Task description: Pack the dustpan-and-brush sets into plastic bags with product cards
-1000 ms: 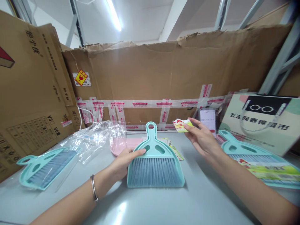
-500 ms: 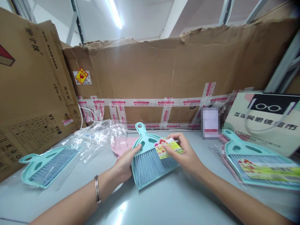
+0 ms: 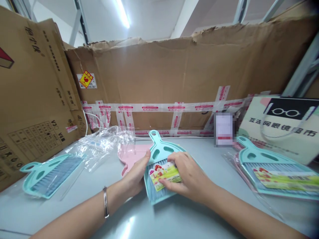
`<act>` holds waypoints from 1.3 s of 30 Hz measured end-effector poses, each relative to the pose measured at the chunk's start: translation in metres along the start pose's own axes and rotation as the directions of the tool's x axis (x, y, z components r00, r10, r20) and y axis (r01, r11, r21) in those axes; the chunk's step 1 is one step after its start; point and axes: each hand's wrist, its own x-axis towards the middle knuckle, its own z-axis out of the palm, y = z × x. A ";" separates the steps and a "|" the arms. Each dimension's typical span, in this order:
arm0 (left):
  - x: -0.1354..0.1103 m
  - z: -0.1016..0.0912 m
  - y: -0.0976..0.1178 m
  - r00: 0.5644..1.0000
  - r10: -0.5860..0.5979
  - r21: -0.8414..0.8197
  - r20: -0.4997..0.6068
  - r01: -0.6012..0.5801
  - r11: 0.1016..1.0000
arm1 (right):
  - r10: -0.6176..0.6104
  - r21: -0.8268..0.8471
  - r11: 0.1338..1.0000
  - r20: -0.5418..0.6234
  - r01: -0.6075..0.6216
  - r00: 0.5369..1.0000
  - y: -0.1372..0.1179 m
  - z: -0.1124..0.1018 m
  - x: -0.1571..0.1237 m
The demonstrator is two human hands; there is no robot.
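A turquoise dustpan and brush set (image 3: 159,151) with blue bristles is tilted up in front of me, its handle loop pointing away. My left hand (image 3: 136,176) grips its left edge, thumb on the front and fingers hidden behind. A colourful label card (image 3: 159,172) with red mushrooms and green grass lies against the bristles. My right hand (image 3: 186,176) pinches the card's right side, fingers closed over it. Behind my left hand lies a pink dustpan (image 3: 133,154), partly covered.
Crumpled clear plastic bags (image 3: 102,142) lie at the back left, near another turquoise brush set (image 3: 52,176). On the right is a labelled, wrapped set (image 3: 269,156) before a printed paper bag (image 3: 281,126). A large cardboard box (image 3: 154,73) walls the back.
My right hand has moved the label card left and down, from the set's right edge to across the bristles. My left hand keeps its grip; the set has turned and shifted slightly.
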 end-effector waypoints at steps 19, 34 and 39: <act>-0.009 0.000 0.007 0.950 0.304 0.044 0.078 -0.307 0.951 | 0.777 0.878 0.171 0.159 -0.447 0.609 0.005 0.004 0.001; 0.001 -0.034 0.043 0.769 0.639 0.813 0.009 -0.378 0.443 | 0.728 0.834 -0.453 0.550 -0.315 0.409 -0.022 0.016 -0.005; 0.011 -0.073 0.064 0.730 0.678 0.988 -0.092 0.153 -0.032 | 0.735 0.820 -0.451 0.565 -0.351 0.375 -0.023 0.018 -0.007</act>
